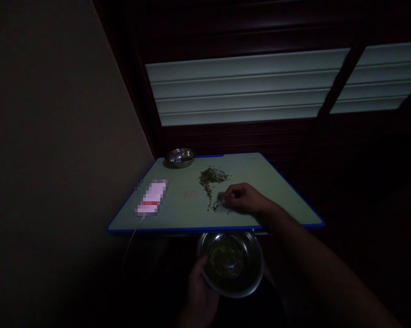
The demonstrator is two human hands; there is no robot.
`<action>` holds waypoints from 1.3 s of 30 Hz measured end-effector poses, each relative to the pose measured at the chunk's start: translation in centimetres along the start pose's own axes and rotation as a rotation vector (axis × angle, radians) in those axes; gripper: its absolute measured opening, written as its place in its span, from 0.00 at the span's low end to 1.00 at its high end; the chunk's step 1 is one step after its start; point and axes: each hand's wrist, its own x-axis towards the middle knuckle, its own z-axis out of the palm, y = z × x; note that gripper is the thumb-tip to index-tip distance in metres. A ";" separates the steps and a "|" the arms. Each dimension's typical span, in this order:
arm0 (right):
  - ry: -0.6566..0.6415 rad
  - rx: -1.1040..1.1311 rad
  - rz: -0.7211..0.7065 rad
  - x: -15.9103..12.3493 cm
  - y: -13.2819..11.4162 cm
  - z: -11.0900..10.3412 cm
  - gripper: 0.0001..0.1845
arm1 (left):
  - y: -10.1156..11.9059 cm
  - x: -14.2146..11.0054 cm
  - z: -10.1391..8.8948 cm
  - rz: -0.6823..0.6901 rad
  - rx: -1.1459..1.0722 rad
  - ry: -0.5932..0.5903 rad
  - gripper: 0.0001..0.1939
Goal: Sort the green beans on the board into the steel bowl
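Note:
My left hand [200, 287] grips the left rim of a metal bowl [255, 273], held just below the table's front edge. Small green beans or seeds [225, 257] cover the bowl's bottom. Over the front of the table, my right hand [244, 198] is closed, thumb and fingers pinched together. A small shiny, pale thing [219, 202] shows at its fingertips, too dim to name. Just beyond that hand, a loose heap of small beans or seeds [212, 175] lies on the table, with a thin trail running toward the fingers.
The pale green table [276, 182] has a blue edge. A second metal bowl [180, 158] stands at its back left corner. A blurred-out, phone-like pink device [152, 197] lies at the left, its white cable [132, 239] hanging over the front edge. A wall [72, 136] rises at left.

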 end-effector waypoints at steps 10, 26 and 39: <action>0.192 -0.101 -0.057 0.4 0.1 -1.0 0.07 | 0.3 -0.6 0.6 -0.011 0.002 0.061 0.11; -0.088 -0.044 0.084 -0.7 -0.9 0.4 0.11 | -0.1 -0.3 0.6 0.000 0.009 0.034 0.09; 0.178 -0.142 0.006 0.2 0.0 -0.4 0.09 | -0.3 -0.3 0.3 0.003 -0.014 0.000 0.10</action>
